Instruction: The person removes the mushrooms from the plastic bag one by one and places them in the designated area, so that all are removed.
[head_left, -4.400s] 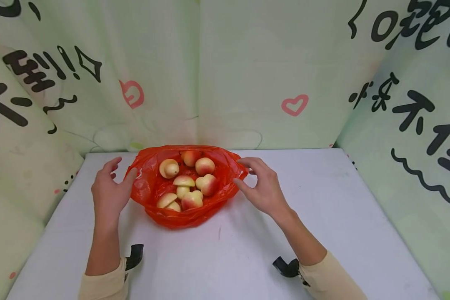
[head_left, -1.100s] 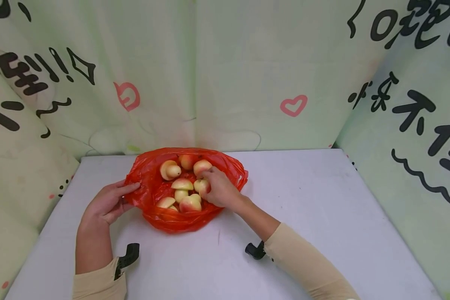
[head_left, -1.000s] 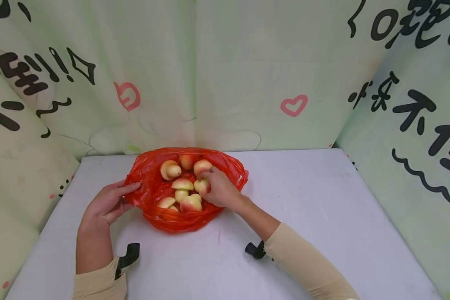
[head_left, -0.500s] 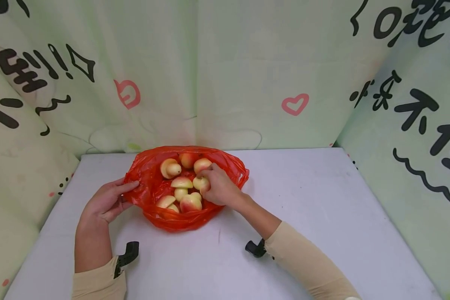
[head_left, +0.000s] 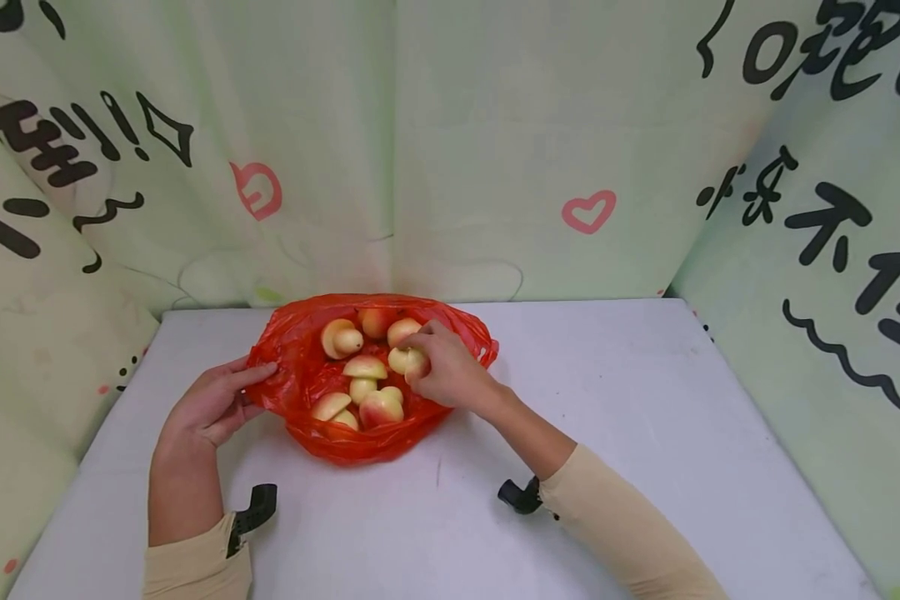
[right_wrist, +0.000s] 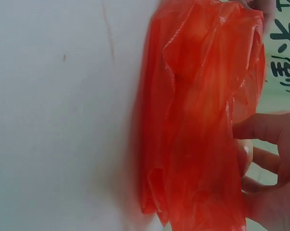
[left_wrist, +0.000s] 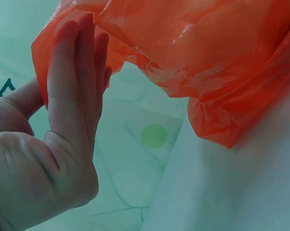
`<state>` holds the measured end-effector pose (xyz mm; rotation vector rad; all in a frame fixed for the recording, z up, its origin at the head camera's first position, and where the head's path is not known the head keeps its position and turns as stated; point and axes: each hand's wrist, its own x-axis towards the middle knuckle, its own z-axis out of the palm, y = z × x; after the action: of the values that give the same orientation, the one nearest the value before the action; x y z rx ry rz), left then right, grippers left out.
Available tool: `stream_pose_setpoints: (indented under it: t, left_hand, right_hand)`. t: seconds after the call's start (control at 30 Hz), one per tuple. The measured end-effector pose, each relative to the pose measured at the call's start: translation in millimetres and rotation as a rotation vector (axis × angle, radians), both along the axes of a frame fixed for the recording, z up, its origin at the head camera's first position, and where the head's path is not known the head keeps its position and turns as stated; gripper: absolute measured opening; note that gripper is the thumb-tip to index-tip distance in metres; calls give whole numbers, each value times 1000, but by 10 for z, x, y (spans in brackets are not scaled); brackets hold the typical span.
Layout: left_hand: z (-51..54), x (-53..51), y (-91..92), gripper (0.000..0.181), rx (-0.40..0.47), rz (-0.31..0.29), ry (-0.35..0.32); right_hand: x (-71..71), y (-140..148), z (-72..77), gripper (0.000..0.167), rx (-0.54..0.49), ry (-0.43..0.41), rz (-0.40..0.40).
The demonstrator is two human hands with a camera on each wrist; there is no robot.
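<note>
- So, a white table [head_left: 607,433] sits under it all, with a pale green cloth [head_left: 495,125] hung behind it at 12 o'clock.
- The red bag [head_left: 360,446] is on the table, toward 11 o'clock, near the back edge. Its mouth is wide, and you can see in.
- The left hand [head_left: 213,404] is at the bag's 9 o'clock. It pinches the thin edge, thumb on one side and fingers on the other.
- The right hand [head_left: 453,371] reaches in from 3 o'clock. It grasps one mushroom [head_left: 407,363] by its round part, with the stem toward 9 o'clock.
- That mushroom is in the bag's mouth, at the 3 o'clock side. I cannot tell if it touches the bottom.
- The other mushrooms [head_left: 381,408] lie about it: one in the middle, the rest near 6, 7, 10, 12 and 1 o'clock.
- The step looks like picking up one mushroom while the bag is kept wide.
- The next move seems to need a snug pinch and a gentle lift, clear of the soft edge, with the left hand steady so nothing tips.
</note>
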<state>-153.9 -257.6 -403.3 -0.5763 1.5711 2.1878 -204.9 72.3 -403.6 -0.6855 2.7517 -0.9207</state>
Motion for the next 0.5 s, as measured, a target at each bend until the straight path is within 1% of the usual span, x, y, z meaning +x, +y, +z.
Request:
stream_pose_setpoints:
  t: [0.13,0.23,0.5]
  left_hand:
    - [1,-1,-3,76,1,2,-6]
    - [-1,0,-13,75,6,-1,-7]
    - [-9,0,-18,68,11,-8,-2]
  right_hand:
    - [12,51,55,52,-23,6,0]
    - [18,96,100,50,-30,6,3]
    - [14,228,204,47,4,43,6]
